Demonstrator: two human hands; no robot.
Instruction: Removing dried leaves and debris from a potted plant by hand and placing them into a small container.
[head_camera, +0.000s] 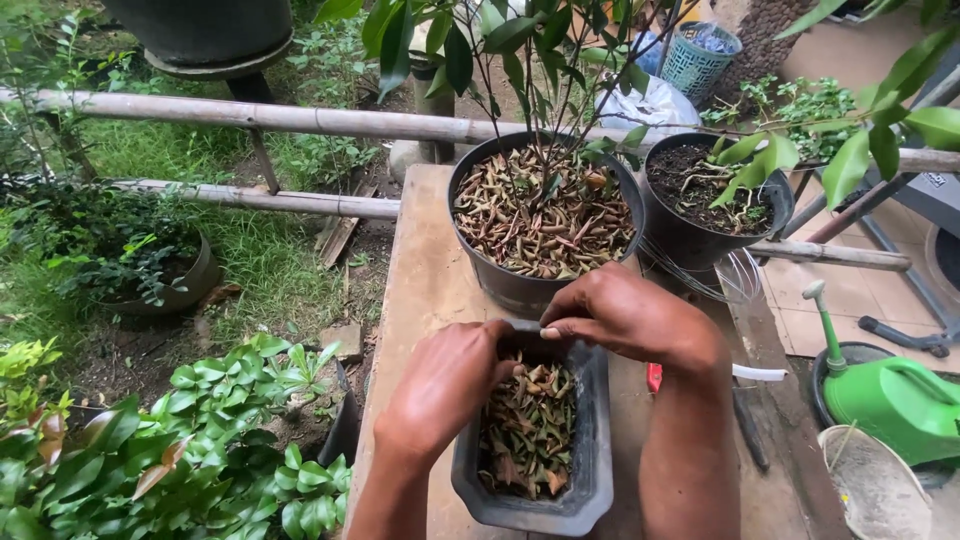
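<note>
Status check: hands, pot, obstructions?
Both hands, left and right, at far end of grey rectangular plastic pot of dry leaves. Round black pot close behind.

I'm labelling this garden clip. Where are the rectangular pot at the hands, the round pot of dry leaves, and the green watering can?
rectangular pot (596, 470), head view, right wall of its grey rim.
round pot of dry leaves (520, 290), head view, dark front wall.
green watering can (890, 400), head view, middle of its body.
</note>
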